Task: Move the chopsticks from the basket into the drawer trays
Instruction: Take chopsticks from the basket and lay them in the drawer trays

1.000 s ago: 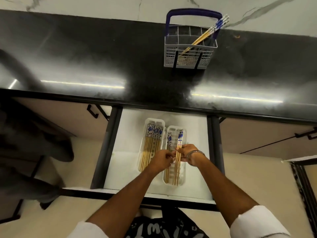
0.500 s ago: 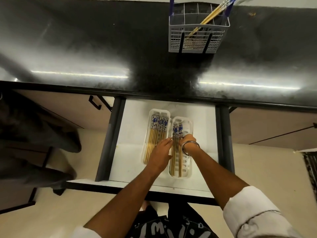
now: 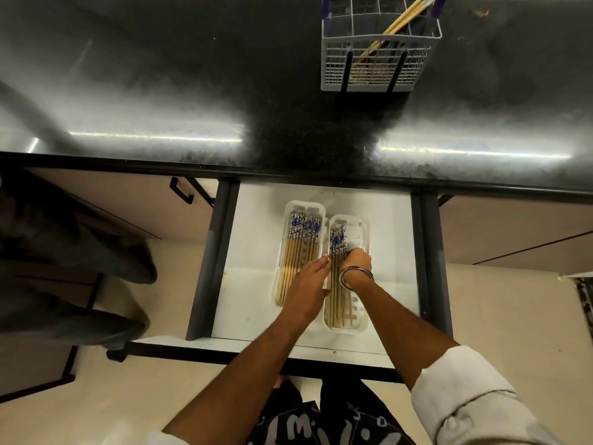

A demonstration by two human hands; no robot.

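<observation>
Since a moment ago my hands have sunk lower into the drawer (image 3: 250, 277), and the chopsticks I held above the right tray (image 3: 362, 326) now lie in it. My left hand (image 3: 308, 285) rests flat and loosely spread, fingertips at the rim between the two trays. My right hand (image 3: 356, 263) curls over the laid chopsticks (image 3: 336, 284); how tightly, I cannot tell. They run lengthwise, away from me, blue ends far. The left tray (image 3: 285, 252) is fuller. Farther off, on the counter (image 3: 192, 91), the basket (image 3: 382, 46) holds more chopsticks (image 3: 401, 19), leaning right, nearer my right hand.
</observation>
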